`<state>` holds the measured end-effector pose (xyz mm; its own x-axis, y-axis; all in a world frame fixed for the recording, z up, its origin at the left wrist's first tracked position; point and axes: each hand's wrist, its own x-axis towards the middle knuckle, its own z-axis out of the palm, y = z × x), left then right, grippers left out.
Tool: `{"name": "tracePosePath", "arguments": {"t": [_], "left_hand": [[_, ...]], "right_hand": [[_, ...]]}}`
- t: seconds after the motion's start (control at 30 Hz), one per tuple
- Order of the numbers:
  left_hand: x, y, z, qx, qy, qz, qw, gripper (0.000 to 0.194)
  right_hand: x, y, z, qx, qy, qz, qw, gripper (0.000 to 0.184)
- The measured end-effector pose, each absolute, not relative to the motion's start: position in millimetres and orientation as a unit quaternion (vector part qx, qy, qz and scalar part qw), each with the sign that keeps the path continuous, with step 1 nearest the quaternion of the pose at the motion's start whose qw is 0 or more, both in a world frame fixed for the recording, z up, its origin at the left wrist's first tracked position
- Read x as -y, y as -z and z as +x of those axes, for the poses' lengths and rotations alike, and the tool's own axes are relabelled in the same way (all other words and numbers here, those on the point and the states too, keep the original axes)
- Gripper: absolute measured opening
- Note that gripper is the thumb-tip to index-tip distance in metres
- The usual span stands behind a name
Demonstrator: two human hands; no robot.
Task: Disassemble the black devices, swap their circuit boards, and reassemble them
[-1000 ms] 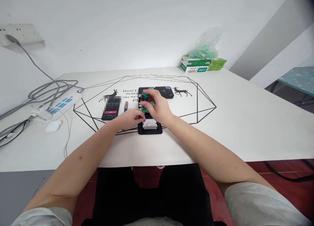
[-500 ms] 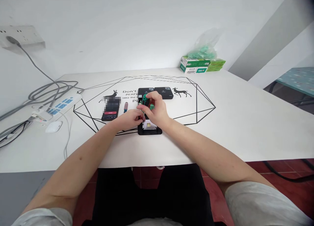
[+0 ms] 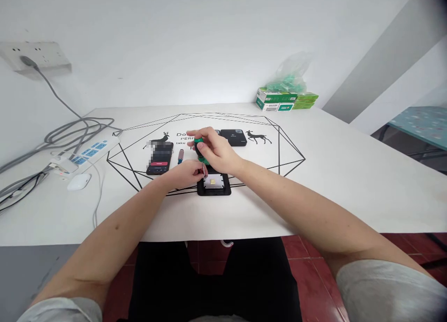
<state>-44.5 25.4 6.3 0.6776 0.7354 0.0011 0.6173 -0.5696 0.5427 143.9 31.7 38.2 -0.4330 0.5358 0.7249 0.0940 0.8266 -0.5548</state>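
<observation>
Much of the upper part of the black rectangular case with a silvery plate and a small gold square (image 3: 214, 181) is hidden by the two hands; only its near end is left in plain sight, on the white table (image 3: 223, 219) in front of the person. A second black object, behind the right hand (image 3: 217, 153), is covered almost wholly, and its shape cannot be made out. Part of the printed lettering on the table is blocked by the same hand. The screen of the black smartphone (image 3: 159, 160) is partly masked by blurred squares, and the pale blue patterned table (image 3: 421, 126) is cut off at the picture's edge.

By the right hand, the green-and-black screwdriver (image 3: 198, 147) is gripped at its handle between thumb and bent fingers, while other fingers are stretched out past it to the left. The tool is held nearly upright over the case, its thin metal shaft pointed down at the plate's left side. The left hand (image 3: 188, 173) is curled, with thumb and fingertips brought close together at the shaft and the plate's edge; whether anything is pinched there cannot be told.

The small screwdriver with a reddish and blue handle (image 3: 180, 156) is laid between the smartphone and the hands. The flat black square box with rounded corners (image 3: 233, 137) is placed beyond the right hand.
</observation>
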Motion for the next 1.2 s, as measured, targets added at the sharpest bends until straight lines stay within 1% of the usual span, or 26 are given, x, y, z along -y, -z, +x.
{"name": "tracePosePath", "arguments": {"t": [0.03,0.1,0.2,0.27,0.33,0.43,0.5,0.57,0.67,0.73,0.8,0.87,1.0,1.13,1.2], "left_hand": [[-25.0,-6.8,-44.2,-0.386,-0.112,0.878,0.26,0.02],[-24.4,-7.9,-44.3,-0.388,-0.115,0.881,0.245,0.019],[-23.7,-11.0,-47.6,-0.365,-0.127,0.906,0.171,0.02],[-22.8,-14.1,-51.7,-0.347,-0.134,0.921,0.117,0.023],[-22.0,-16.9,-56.1,-0.343,-0.137,0.925,0.085,0.029],[-21.8,-17.8,-60.6,-0.343,-0.108,0.928,0.092,0.051],[-22.7,-15.4,-61.6,-0.349,-0.074,0.928,0.106,0.066],[-24.2,-11.5,-61.5,-0.356,-0.053,0.926,0.115,0.076],[-26.6,-6.0,-61.6,-0.357,-0.042,0.925,0.124,0.084],[-28.2,-3.4,-62.7,-0.365,-0.036,0.921,0.129,0.092],[-29.7,-0.9,-64.5,-0.38,-0.03,0.915,0.132,0.1],[-31.0,1.4,-66.2,-0.391,-0.027,0.91,0.133,0.106],[-32.0,2.5,-67.4,-0.4,-0.017,0.907,0.134,0.112],[-31.8,-2.1,-65.4,-0.403,-0.006,0.908,0.117,0.113],[-32.7,-3.7,-65.0,-0.407,-0.002,0.908,0.099,0.113]], "right_hand": [[-32.5,-37.2,140.3,0.806,-0.228,-0.207,0.505,0.015],[-33.4,-33.5,134.0,0.79,-0.197,-0.237,0.53,0.013],[-33.7,-25.7,129.3,0.755,-0.131,-0.266,0.585,0.019],[-33.1,-20.6,130.1,0.722,-0.121,-0.278,0.622,0.021],[-32.0,-17.0,133.6,0.706,-0.136,-0.277,0.638,0.019],[-30.2,-14.8,140.9,0.712,-0.163,-0.264,0.629,0.026],[-29.1,-14.7,145.0,0.72,-0.169,-0.262,0.62,0.027],[-28.4,-15.3,147.4,0.721,-0.166,-0.268,0.617,0.026],[-27.2,-16.2,147.7,0.703,-0.175,-0.276,0.632,0.019],[-26.2,-15.7,146.7,0.688,-0.23,-0.264,0.635,0.018],[-25.4,-13.7,145.5,0.679,-0.302,-0.246,0.622,0.021],[-25.1,-10.7,144.5,0.673,-0.334,-0.243,0.613,0.027],[-24.1,-7.9,144.7,0.675,-0.28,-0.275,0.625,0.031],[-19.8,-12.3,147.9,0.702,-0.208,-0.287,0.618,0.022],[-17.5,-14.9,149.5,0.717,-0.19,-0.282,0.608,0.02]]}}
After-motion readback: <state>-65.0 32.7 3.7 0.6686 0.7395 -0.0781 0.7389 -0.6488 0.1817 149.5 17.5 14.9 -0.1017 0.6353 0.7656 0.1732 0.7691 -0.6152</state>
